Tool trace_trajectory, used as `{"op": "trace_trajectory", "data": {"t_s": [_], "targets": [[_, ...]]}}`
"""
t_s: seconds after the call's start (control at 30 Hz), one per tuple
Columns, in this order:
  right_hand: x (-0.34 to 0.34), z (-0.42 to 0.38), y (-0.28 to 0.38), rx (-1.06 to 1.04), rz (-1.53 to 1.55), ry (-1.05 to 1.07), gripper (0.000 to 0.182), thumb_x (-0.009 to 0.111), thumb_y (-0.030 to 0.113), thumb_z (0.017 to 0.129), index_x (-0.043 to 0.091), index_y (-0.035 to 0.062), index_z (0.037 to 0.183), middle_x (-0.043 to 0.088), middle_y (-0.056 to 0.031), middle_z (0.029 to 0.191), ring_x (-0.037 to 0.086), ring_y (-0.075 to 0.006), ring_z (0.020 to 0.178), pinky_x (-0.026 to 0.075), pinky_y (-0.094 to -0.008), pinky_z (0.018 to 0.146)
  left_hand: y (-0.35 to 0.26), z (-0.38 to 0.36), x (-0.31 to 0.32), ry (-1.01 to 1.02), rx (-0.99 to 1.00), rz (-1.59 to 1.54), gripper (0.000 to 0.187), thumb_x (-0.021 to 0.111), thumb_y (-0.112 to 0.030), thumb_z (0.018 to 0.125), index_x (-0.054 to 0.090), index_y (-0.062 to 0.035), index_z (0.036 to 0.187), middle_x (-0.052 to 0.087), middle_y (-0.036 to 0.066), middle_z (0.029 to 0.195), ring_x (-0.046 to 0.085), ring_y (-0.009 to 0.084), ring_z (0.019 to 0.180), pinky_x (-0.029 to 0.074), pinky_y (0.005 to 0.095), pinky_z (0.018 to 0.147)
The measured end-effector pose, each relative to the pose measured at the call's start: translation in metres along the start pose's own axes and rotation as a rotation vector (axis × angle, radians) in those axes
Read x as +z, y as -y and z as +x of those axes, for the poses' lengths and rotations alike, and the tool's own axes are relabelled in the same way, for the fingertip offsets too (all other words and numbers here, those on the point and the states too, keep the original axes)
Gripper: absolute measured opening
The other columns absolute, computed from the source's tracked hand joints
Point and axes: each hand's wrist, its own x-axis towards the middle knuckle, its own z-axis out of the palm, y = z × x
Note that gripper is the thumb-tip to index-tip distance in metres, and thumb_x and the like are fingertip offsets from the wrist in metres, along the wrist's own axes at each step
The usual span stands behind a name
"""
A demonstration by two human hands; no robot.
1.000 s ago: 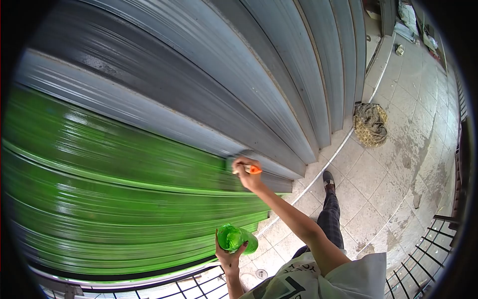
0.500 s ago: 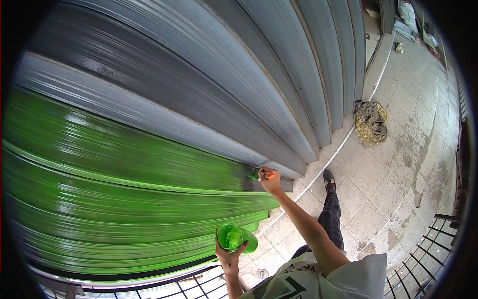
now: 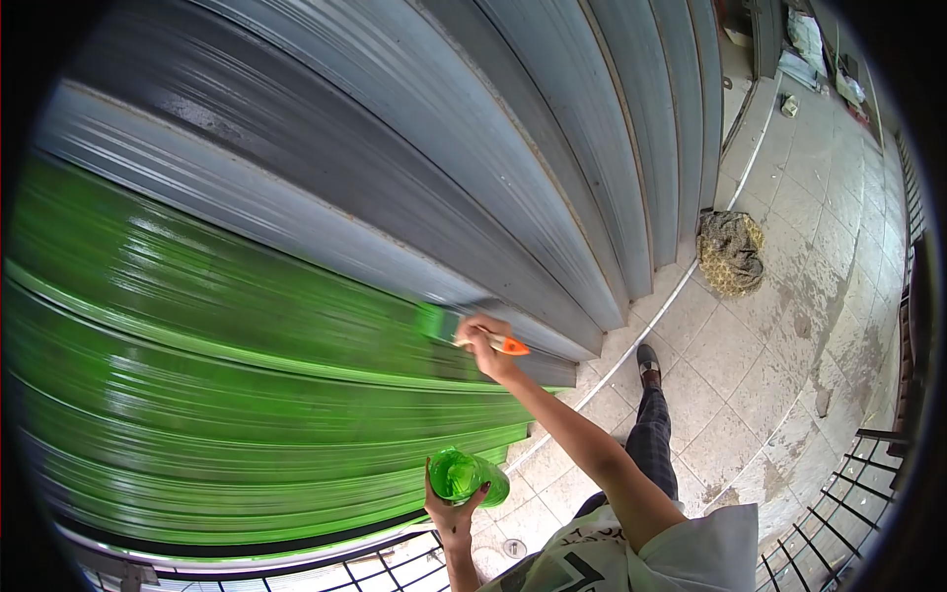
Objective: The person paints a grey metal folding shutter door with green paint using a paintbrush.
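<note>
Two bare hands are at work, each holding one thing. The right hand (image 3: 483, 345) is closed around a flat paintbrush with a pale handle tipped in orange (image 3: 512, 345); the orange end sticks out to the right of the fist, and the green-coated bristles point left, laid against the wall. The left hand (image 3: 452, 515), nearer and lower, is curved around a rounded, green-smeared container (image 3: 493, 481), thumb on one side and fingers on the other; its open mouth faces up toward the camera, and bright green paint shows inside.

Beside both hands stands a wall of long, ridged metal panels. Those at the near left carry wet, streaky green paint (image 3: 247, 380), shiny in places. The brush sits at the upper edge of this green part, where bare grey metal panels (image 3: 395, 138) begin and run on to the far right.

Below the right arm are a white printed shirt (image 3: 646, 562), dark checked trousers (image 3: 652, 434) and one dark shoe (image 3: 647, 361) on a pale tiled floor (image 3: 705, 350). A white line (image 3: 681, 286) runs along the wall's foot. Farther off, beside that line, lies a crumpled, yellow-and-dark patterned cloth (image 3: 731, 254). A black metal grid (image 3: 829, 523) stands at the near right.
</note>
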Motion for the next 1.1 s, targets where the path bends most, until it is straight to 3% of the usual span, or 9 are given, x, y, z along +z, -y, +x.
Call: {"op": "trace_trajectory", "data": {"t_s": [0.1,0.23,0.33,0.47,0.63,0.73,0.9,1.07,1.1], "targets": [[-0.067,-0.041,-0.053,0.018,-0.305,0.004,0.008,0.053,0.005,0.080,0.059,0.0046,0.076,0.061,-0.0048,0.067,0.055,-0.0109,0.051,0.043,-0.0261,0.047,0.012,0.001,-0.007,0.001,0.005,0.020,0.095,0.084,-0.003,0.055,0.034,0.0065,0.135,0.061,0.013,0.108,0.060,0.0202,0.095,0.050,0.0326,0.088],[-0.099,-0.056,-0.052,-0.055,-0.913,0.153,0.003,0.059,0.009,0.076,0.057,0.0116,0.075,0.062,-0.0056,0.071,0.061,-0.0231,0.056,0.048,-0.0334,0.049,0.005,-0.001,-0.005,-0.002,-0.002,0.022,0.094,0.084,-0.004,0.056,0.035,0.0069,0.135,0.061,0.013,0.108,0.060,0.0205,0.096,0.050,0.0329,0.088],[-0.088,-0.049,-0.038,-0.092,-0.975,0.284,0.007,0.059,0.006,0.073,0.055,0.0125,0.074,0.060,-0.0049,0.067,0.059,-0.0273,0.056,0.047,-0.0352,0.048,0.008,0.001,-0.006,0.004,0.003,0.017,0.095,0.084,-0.004,0.056,0.034,0.0074,0.135,0.061,0.013,0.109,0.060,0.0207,0.096,0.049,0.0333,0.089],[-0.022,-0.003,-0.002,-0.297,-0.833,0.303,0.009,0.061,0.008,0.072,0.054,0.0132,0.071,0.060,-0.0037,0.066,0.059,-0.0203,0.052,0.047,-0.0321,0.044,0.000,0.000,-0.003,0.009,0.001,0.016,0.096,0.083,-0.003,0.055,0.032,0.0077,0.136,0.061,0.014,0.110,0.060,0.0214,0.097,0.050,0.0338,0.090],[0.032,0.027,0.052,-0.394,-0.396,0.207,0.006,0.057,0.001,0.076,0.059,0.0046,0.072,0.060,-0.0054,0.064,0.056,-0.0136,0.049,0.043,-0.0256,0.043,-0.005,0.002,0.003,0.025,-0.022,-0.022,0.096,0.083,-0.002,0.055,0.032,0.0078,0.136,0.061,0.014,0.110,0.060,0.0211,0.097,0.050,0.0337,0.089],[0.023,0.016,0.033,-0.315,-0.204,0.143,0.010,0.054,0.002,0.078,0.060,0.0063,0.072,0.060,-0.0050,0.062,0.055,-0.0108,0.048,0.041,-0.0239,0.039,-0.006,0.000,0.003,0.025,-0.030,-0.001,0.096,0.083,-0.002,0.055,0.032,0.0077,0.136,0.061,0.014,0.109,0.061,0.0208,0.096,0.050,0.0333,0.088],[-0.057,-0.044,-0.029,-0.061,-0.302,0.056,0.010,0.053,0.006,0.080,0.059,0.0023,0.073,0.061,-0.0072,0.065,0.060,-0.0166,0.056,0.048,-0.0264,0.053,0.004,0.003,0.003,0.019,-0.009,0.027,0.096,0.082,-0.001,0.055,0.033,0.0070,0.136,0.061,0.013,0.108,0.061,0.0209,0.096,0.050,0.0331,0.088],[-0.120,-0.089,-0.068,0.250,-0.888,0.082,0.012,0.055,0.017,0.080,0.059,0.0075,0.074,0.057,-0.0059,0.060,0.061,-0.0195,0.055,0.047,-0.0284,0.053,0.005,0.000,0.003,0.029,-0.029,-0.013,0.096,0.082,-0.001,0.055,0.032,0.0068,0.136,0.060,0.013,0.109,0.060,0.0206,0.096,0.050,0.0329,0.088],[-0.124,-0.093,-0.075,0.239,-0.848,0.042,0.017,0.055,0.022,0.082,0.060,0.0097,0.073,0.057,-0.0034,0.058,0.061,-0.0191,0.053,0.046,-0.0298,0.051,0.004,0.001,0.003,0.026,-0.024,-0.021,0.096,0.082,-0.001,0.055,0.032,0.0068,0.136,0.060,0.013,0.109,0.060,0.0205,0.096,0.050,0.0329,0.088]]}}
